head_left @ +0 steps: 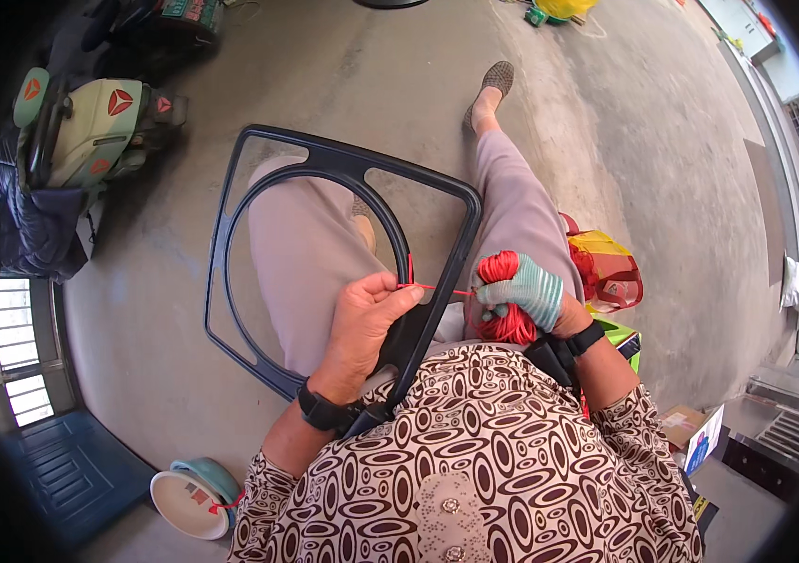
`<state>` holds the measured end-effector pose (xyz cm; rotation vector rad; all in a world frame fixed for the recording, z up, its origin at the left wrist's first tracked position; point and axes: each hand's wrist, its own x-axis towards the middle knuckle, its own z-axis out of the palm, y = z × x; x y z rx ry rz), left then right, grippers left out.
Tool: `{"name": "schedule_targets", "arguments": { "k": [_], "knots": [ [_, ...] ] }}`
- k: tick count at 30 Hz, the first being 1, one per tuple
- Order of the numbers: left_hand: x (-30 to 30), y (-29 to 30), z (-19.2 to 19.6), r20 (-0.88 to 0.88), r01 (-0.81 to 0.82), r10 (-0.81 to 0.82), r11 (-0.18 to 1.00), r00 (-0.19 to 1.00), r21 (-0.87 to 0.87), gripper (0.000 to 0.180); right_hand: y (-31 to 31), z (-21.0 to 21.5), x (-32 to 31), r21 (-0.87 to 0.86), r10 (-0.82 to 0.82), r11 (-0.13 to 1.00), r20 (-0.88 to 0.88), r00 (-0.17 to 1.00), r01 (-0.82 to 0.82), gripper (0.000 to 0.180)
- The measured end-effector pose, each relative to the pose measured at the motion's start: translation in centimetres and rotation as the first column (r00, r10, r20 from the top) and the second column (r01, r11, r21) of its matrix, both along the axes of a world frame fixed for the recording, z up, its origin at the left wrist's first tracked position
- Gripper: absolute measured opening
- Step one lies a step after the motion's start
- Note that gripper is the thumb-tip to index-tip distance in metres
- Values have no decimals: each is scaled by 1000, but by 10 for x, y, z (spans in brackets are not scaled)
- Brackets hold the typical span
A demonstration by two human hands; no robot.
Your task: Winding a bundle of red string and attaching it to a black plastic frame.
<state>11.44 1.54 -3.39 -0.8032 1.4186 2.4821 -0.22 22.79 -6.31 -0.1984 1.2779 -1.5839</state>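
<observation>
Pinching a red cord (432, 288), the left hand (362, 324) faces the gloved right hand (531, 293) clutching its red bundle (505, 324).

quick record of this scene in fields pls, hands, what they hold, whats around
left hand: bare, pinching a red cord against the black frame
right hand: in a striped glove, gripping a red cord bundle
frame: rests across the person's lap, rounded square with an inner ring
cord: runs taut between both hands
nearby: bowl on the floor at lower left, red and yellow bag at right
</observation>
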Motion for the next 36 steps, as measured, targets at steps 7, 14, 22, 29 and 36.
{"name": "schedule_targets", "arguments": {
  "k": [7, 14, 22, 29, 36],
  "knots": [
    [2, -4, -5, -6, -2, 3, 988, 1000, 157, 8, -6, 1, 2, 166, 63, 985, -128, 990, -41, 9],
    [1, -3, -5, -20, 25, -25, 999, 999, 39, 12, -10, -1, 7, 204, 97, 977, -183, 978, -59, 9],
    [3, -5, -15, -41, 29, -28, 999, 999, 20, 13, -10, 6, 8, 295, 221, 942, -185, 958, -161, 10],
    [2, -5, -8, -28, 30, -31, 999, 999, -29, 10, -5, 3, -3, 56, -216, 975, 50, 975, 213, 20],
    [3, 3, -8, 6, 36, -36, 999, 999, -39, 13, -25, -1, -24, 259, -44, 877, -794, 607, 404, 32]
  ]
}}
